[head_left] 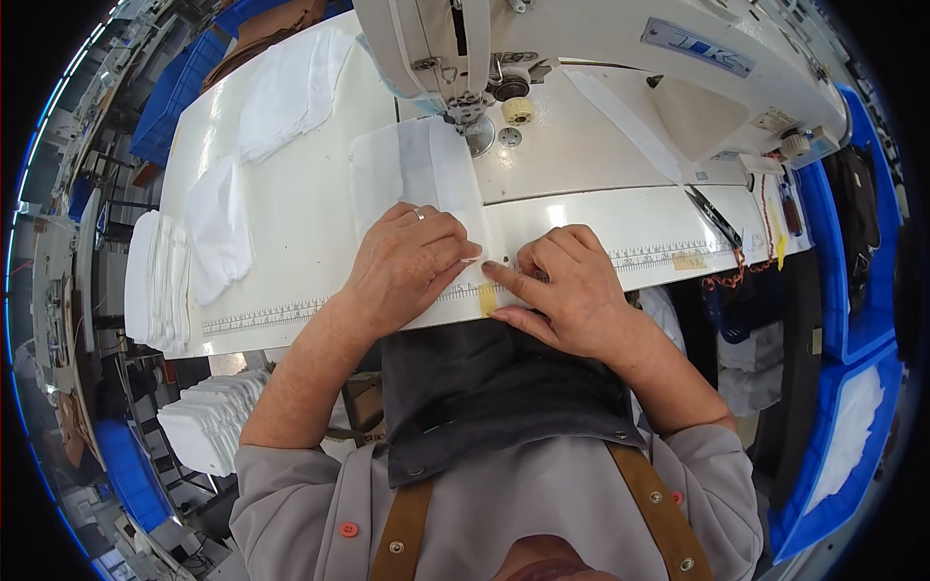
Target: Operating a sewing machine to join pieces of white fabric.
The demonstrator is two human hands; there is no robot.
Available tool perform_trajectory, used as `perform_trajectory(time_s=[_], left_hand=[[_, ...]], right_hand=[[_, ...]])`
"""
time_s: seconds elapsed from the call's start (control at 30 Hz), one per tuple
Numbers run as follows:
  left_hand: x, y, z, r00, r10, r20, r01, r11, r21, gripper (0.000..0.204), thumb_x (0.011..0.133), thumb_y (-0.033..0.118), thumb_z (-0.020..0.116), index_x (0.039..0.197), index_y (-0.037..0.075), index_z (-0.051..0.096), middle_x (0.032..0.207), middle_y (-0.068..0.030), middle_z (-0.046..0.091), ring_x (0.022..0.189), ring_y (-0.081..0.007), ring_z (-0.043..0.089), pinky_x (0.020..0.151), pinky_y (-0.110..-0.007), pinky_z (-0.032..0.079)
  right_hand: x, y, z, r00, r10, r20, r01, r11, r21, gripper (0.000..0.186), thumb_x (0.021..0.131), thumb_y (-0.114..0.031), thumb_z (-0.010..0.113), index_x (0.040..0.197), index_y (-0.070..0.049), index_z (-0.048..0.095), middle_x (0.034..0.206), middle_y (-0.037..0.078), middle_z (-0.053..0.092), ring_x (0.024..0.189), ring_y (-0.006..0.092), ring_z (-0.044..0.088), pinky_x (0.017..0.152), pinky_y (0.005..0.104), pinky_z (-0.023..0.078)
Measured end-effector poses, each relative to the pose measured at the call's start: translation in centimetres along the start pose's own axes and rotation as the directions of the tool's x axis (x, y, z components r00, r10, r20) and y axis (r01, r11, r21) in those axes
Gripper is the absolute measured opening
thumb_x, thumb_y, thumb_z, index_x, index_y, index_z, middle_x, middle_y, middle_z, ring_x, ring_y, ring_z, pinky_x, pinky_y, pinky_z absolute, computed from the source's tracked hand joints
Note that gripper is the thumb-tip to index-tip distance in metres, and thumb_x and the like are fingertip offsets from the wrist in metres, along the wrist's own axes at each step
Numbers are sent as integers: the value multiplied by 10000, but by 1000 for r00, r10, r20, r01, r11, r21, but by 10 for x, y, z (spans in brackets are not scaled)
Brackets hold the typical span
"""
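Observation:
A white fabric piece (417,165) lies on the sewing table, its far end beside the needle area of the sewing machine (455,58). My left hand (412,259) is closed in a pinch on the near right corner of this fabric, which shows as a small white tip between thumb and forefinger. Just to the right, my right hand (572,286) rests at the table's front edge, thumb and index finger apart, the other fingers curled. Its index fingertip is close to the pinched corner, and I see nothing held in it. A ruler strip (262,318) runs along the front edge under both hands.
White fabric stacks (295,92) and a folded white piece (221,228) lie on the left, beside a thick pile (157,281) at the edge. Black snips (715,215) lie at the right. Blue bins (848,416) stand beyond; more white pieces (213,421) hang below left.

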State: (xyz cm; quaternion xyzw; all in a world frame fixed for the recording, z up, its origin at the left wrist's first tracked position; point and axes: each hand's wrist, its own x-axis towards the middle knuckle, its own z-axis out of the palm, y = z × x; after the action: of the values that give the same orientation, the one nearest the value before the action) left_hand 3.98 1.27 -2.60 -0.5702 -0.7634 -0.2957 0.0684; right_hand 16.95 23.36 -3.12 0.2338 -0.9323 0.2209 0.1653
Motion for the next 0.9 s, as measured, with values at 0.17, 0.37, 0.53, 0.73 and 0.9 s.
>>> perform_trajectory(time_s=[0.17, 0.37, 0.53, 0.73, 0.9], left_hand=[[0, -3, 8, 999, 42, -4, -42, 998, 55, 264, 723, 62, 838, 971, 113, 762, 932, 4, 690, 851, -209, 667, 787, -372, 501], [2, -4, 3, 993, 112, 23, -114, 980, 163, 330, 710, 91, 827, 1032, 108, 753, 958, 5, 688, 864, -210, 673, 811, -373, 522], [2, -2, 3, 986, 138, 93, -150, 980, 134, 301, 765, 116, 798, 1056, 69, 741, 942, -16, 669, 889, -223, 676, 827, -375, 524], [-3, 10, -11, 977, 122, 175, -138, 987, 79, 371, 759, 229, 802, 1066, 34, 725, 984, -54, 653, 912, -225, 668, 843, -373, 519], [8, -10, -20, 935, 46, 352, -34, 999, -40, 263, 841, 228, 773, 1059, 85, 744, 1013, -54, 694, 910, -236, 675, 865, -371, 516]], right_hand=[[0, 4, 1, 1000, -1, -8, 1, 1000, 3, 438, 825, -336, 804, 1192, -107, 734, 945, 36, 567, 896, 236, 568, 851, 396, 447], [7, 6, -3, 1000, -22, -9, 22, 1000, 4, 417, 826, -318, 802, 1183, -112, 738, 936, 39, 565, 881, 233, 565, 842, 397, 444], [6, 7, -9, 1000, -12, -7, 12, 994, 113, 382, 823, -275, 818, 1150, -94, 740, 972, 52, 610, 869, 250, 588, 802, 408, 448], [21, 3, -9, 1000, -3, -25, 5, 997, 82, 372, 802, -212, 838, 1117, -54, 716, 1139, 87, 687, 964, 289, 641, 836, 420, 527], [22, 10, -8, 999, -43, -4, 43, 997, 62, 347, 797, -182, 838, 1096, -50, 720, 1145, 86, 689, 974, 283, 646, 839, 406, 551]])
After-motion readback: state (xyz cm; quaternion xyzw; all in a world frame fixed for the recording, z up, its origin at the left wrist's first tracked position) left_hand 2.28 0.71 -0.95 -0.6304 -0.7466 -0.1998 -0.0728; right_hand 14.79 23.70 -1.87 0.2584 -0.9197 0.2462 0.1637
